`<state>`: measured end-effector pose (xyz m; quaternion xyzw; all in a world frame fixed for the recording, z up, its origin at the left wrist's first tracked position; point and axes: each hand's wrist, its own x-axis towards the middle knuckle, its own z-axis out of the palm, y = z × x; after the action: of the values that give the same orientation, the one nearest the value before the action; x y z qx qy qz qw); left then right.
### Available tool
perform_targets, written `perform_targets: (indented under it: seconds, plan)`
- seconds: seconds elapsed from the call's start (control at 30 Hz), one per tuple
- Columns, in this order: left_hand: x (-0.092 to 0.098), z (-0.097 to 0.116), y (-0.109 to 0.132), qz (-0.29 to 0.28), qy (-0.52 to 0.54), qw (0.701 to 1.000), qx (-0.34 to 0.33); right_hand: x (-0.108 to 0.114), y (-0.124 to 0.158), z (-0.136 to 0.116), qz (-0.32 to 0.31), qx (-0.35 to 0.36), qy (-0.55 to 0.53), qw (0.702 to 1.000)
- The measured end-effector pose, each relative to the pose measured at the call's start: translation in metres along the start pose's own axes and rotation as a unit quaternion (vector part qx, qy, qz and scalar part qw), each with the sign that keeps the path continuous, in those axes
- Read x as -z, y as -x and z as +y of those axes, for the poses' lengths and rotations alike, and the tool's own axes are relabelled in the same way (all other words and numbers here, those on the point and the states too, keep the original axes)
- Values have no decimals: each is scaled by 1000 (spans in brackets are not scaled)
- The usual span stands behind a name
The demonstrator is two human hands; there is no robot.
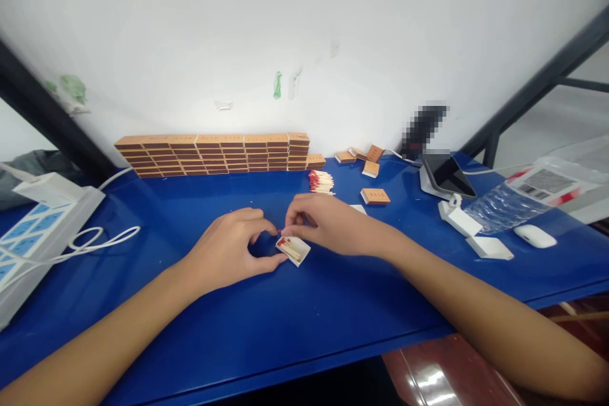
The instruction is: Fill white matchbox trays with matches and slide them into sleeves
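Note:
A small white matchbox tray lies on the blue table with several red-tipped matches inside it. My left hand curves around the tray's left end, thumb against its near corner and index fingertip by the far one. Over the tray's far edge, my right hand pinches a match, whose red head pokes out toward my left index finger. Behind my right hand is a pile of loose matches, heads to the left. A white piece shows partly behind my right wrist.
Stacked orange matchboxes form a wall at the back. Several loose matchbox covers and a closed-looking matchbox lie right of the matches. A power strip with white cables stands left; a device, white case and plastic packaging lie right.

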<state>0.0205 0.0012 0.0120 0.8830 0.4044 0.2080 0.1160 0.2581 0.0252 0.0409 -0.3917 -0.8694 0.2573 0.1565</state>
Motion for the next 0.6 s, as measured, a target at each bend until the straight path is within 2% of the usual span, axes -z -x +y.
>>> perform_targets:
  seconds: [0.17, 0.33, 0.47, 0.6]
  plan:
    - [-2, 2, -3, -13, 18, 999, -34, -5, 8, -7, -33, -30, 32, 998]
    - [-5, 5, -6, -21, 20, 999, -44, 1, 10, -3, -31, -37, 21, 999]
    - [-7, 4, -5, -6, 27, 999, -37, 30, 12, 16, 20, -13, 37, 999]
    - [-5, -1, -4, 4, 21, 999, -33, 67, 19, 48, 28, -42, 83, 995]
